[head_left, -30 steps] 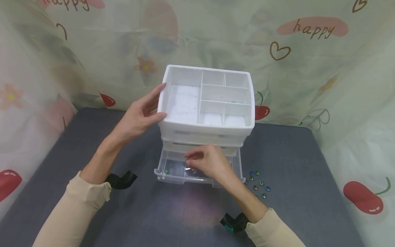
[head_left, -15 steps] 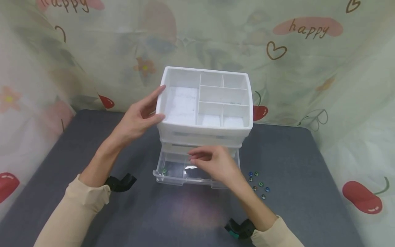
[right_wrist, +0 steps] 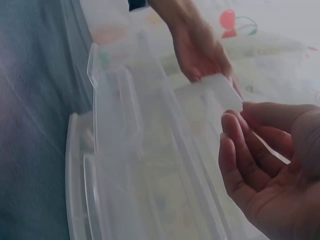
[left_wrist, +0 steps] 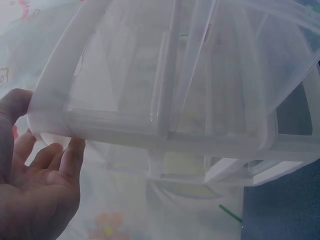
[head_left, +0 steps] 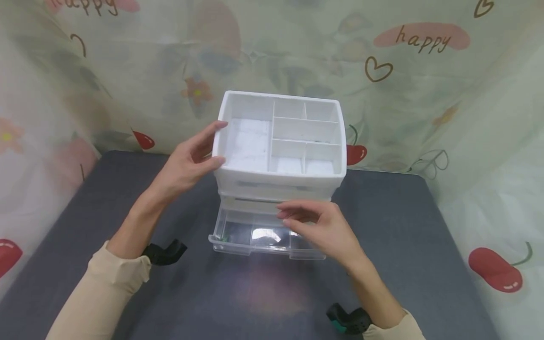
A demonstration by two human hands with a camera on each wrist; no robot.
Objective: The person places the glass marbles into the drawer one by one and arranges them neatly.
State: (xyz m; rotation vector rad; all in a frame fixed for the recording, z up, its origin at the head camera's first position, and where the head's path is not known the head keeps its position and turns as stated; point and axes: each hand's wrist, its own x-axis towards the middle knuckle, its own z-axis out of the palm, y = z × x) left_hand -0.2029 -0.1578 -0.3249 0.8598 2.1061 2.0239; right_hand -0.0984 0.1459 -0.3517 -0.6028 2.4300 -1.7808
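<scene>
A white plastic drawer organizer (head_left: 280,182) stands on the dark grey table, its divided top tray uppermost. My left hand (head_left: 189,163) grips the tray's left side; the left wrist view shows the thumb above the rim and fingertips below it. The clear bottom drawer (head_left: 238,248) is pulled out toward me, a small green glass bead (head_left: 224,239) at its front left. My right hand (head_left: 323,229) hovers over the drawer's right part, thumb and fingers bent loosely with a gap between them. Nothing shows between them in the right wrist view (right_wrist: 265,155).
A dark grey cloth (head_left: 272,288) covers the table. Patterned curtains (head_left: 297,52) hang close behind and at both sides. Black wrist mounts (head_left: 165,252) jut out under the forearms. The right forearm covers the spot where loose beads lay.
My right hand has drawn back to the right from the drawer's middle, its forearm now covering the beads on the table. My left hand keeps its place on the organizer. The view shifts slightly.
</scene>
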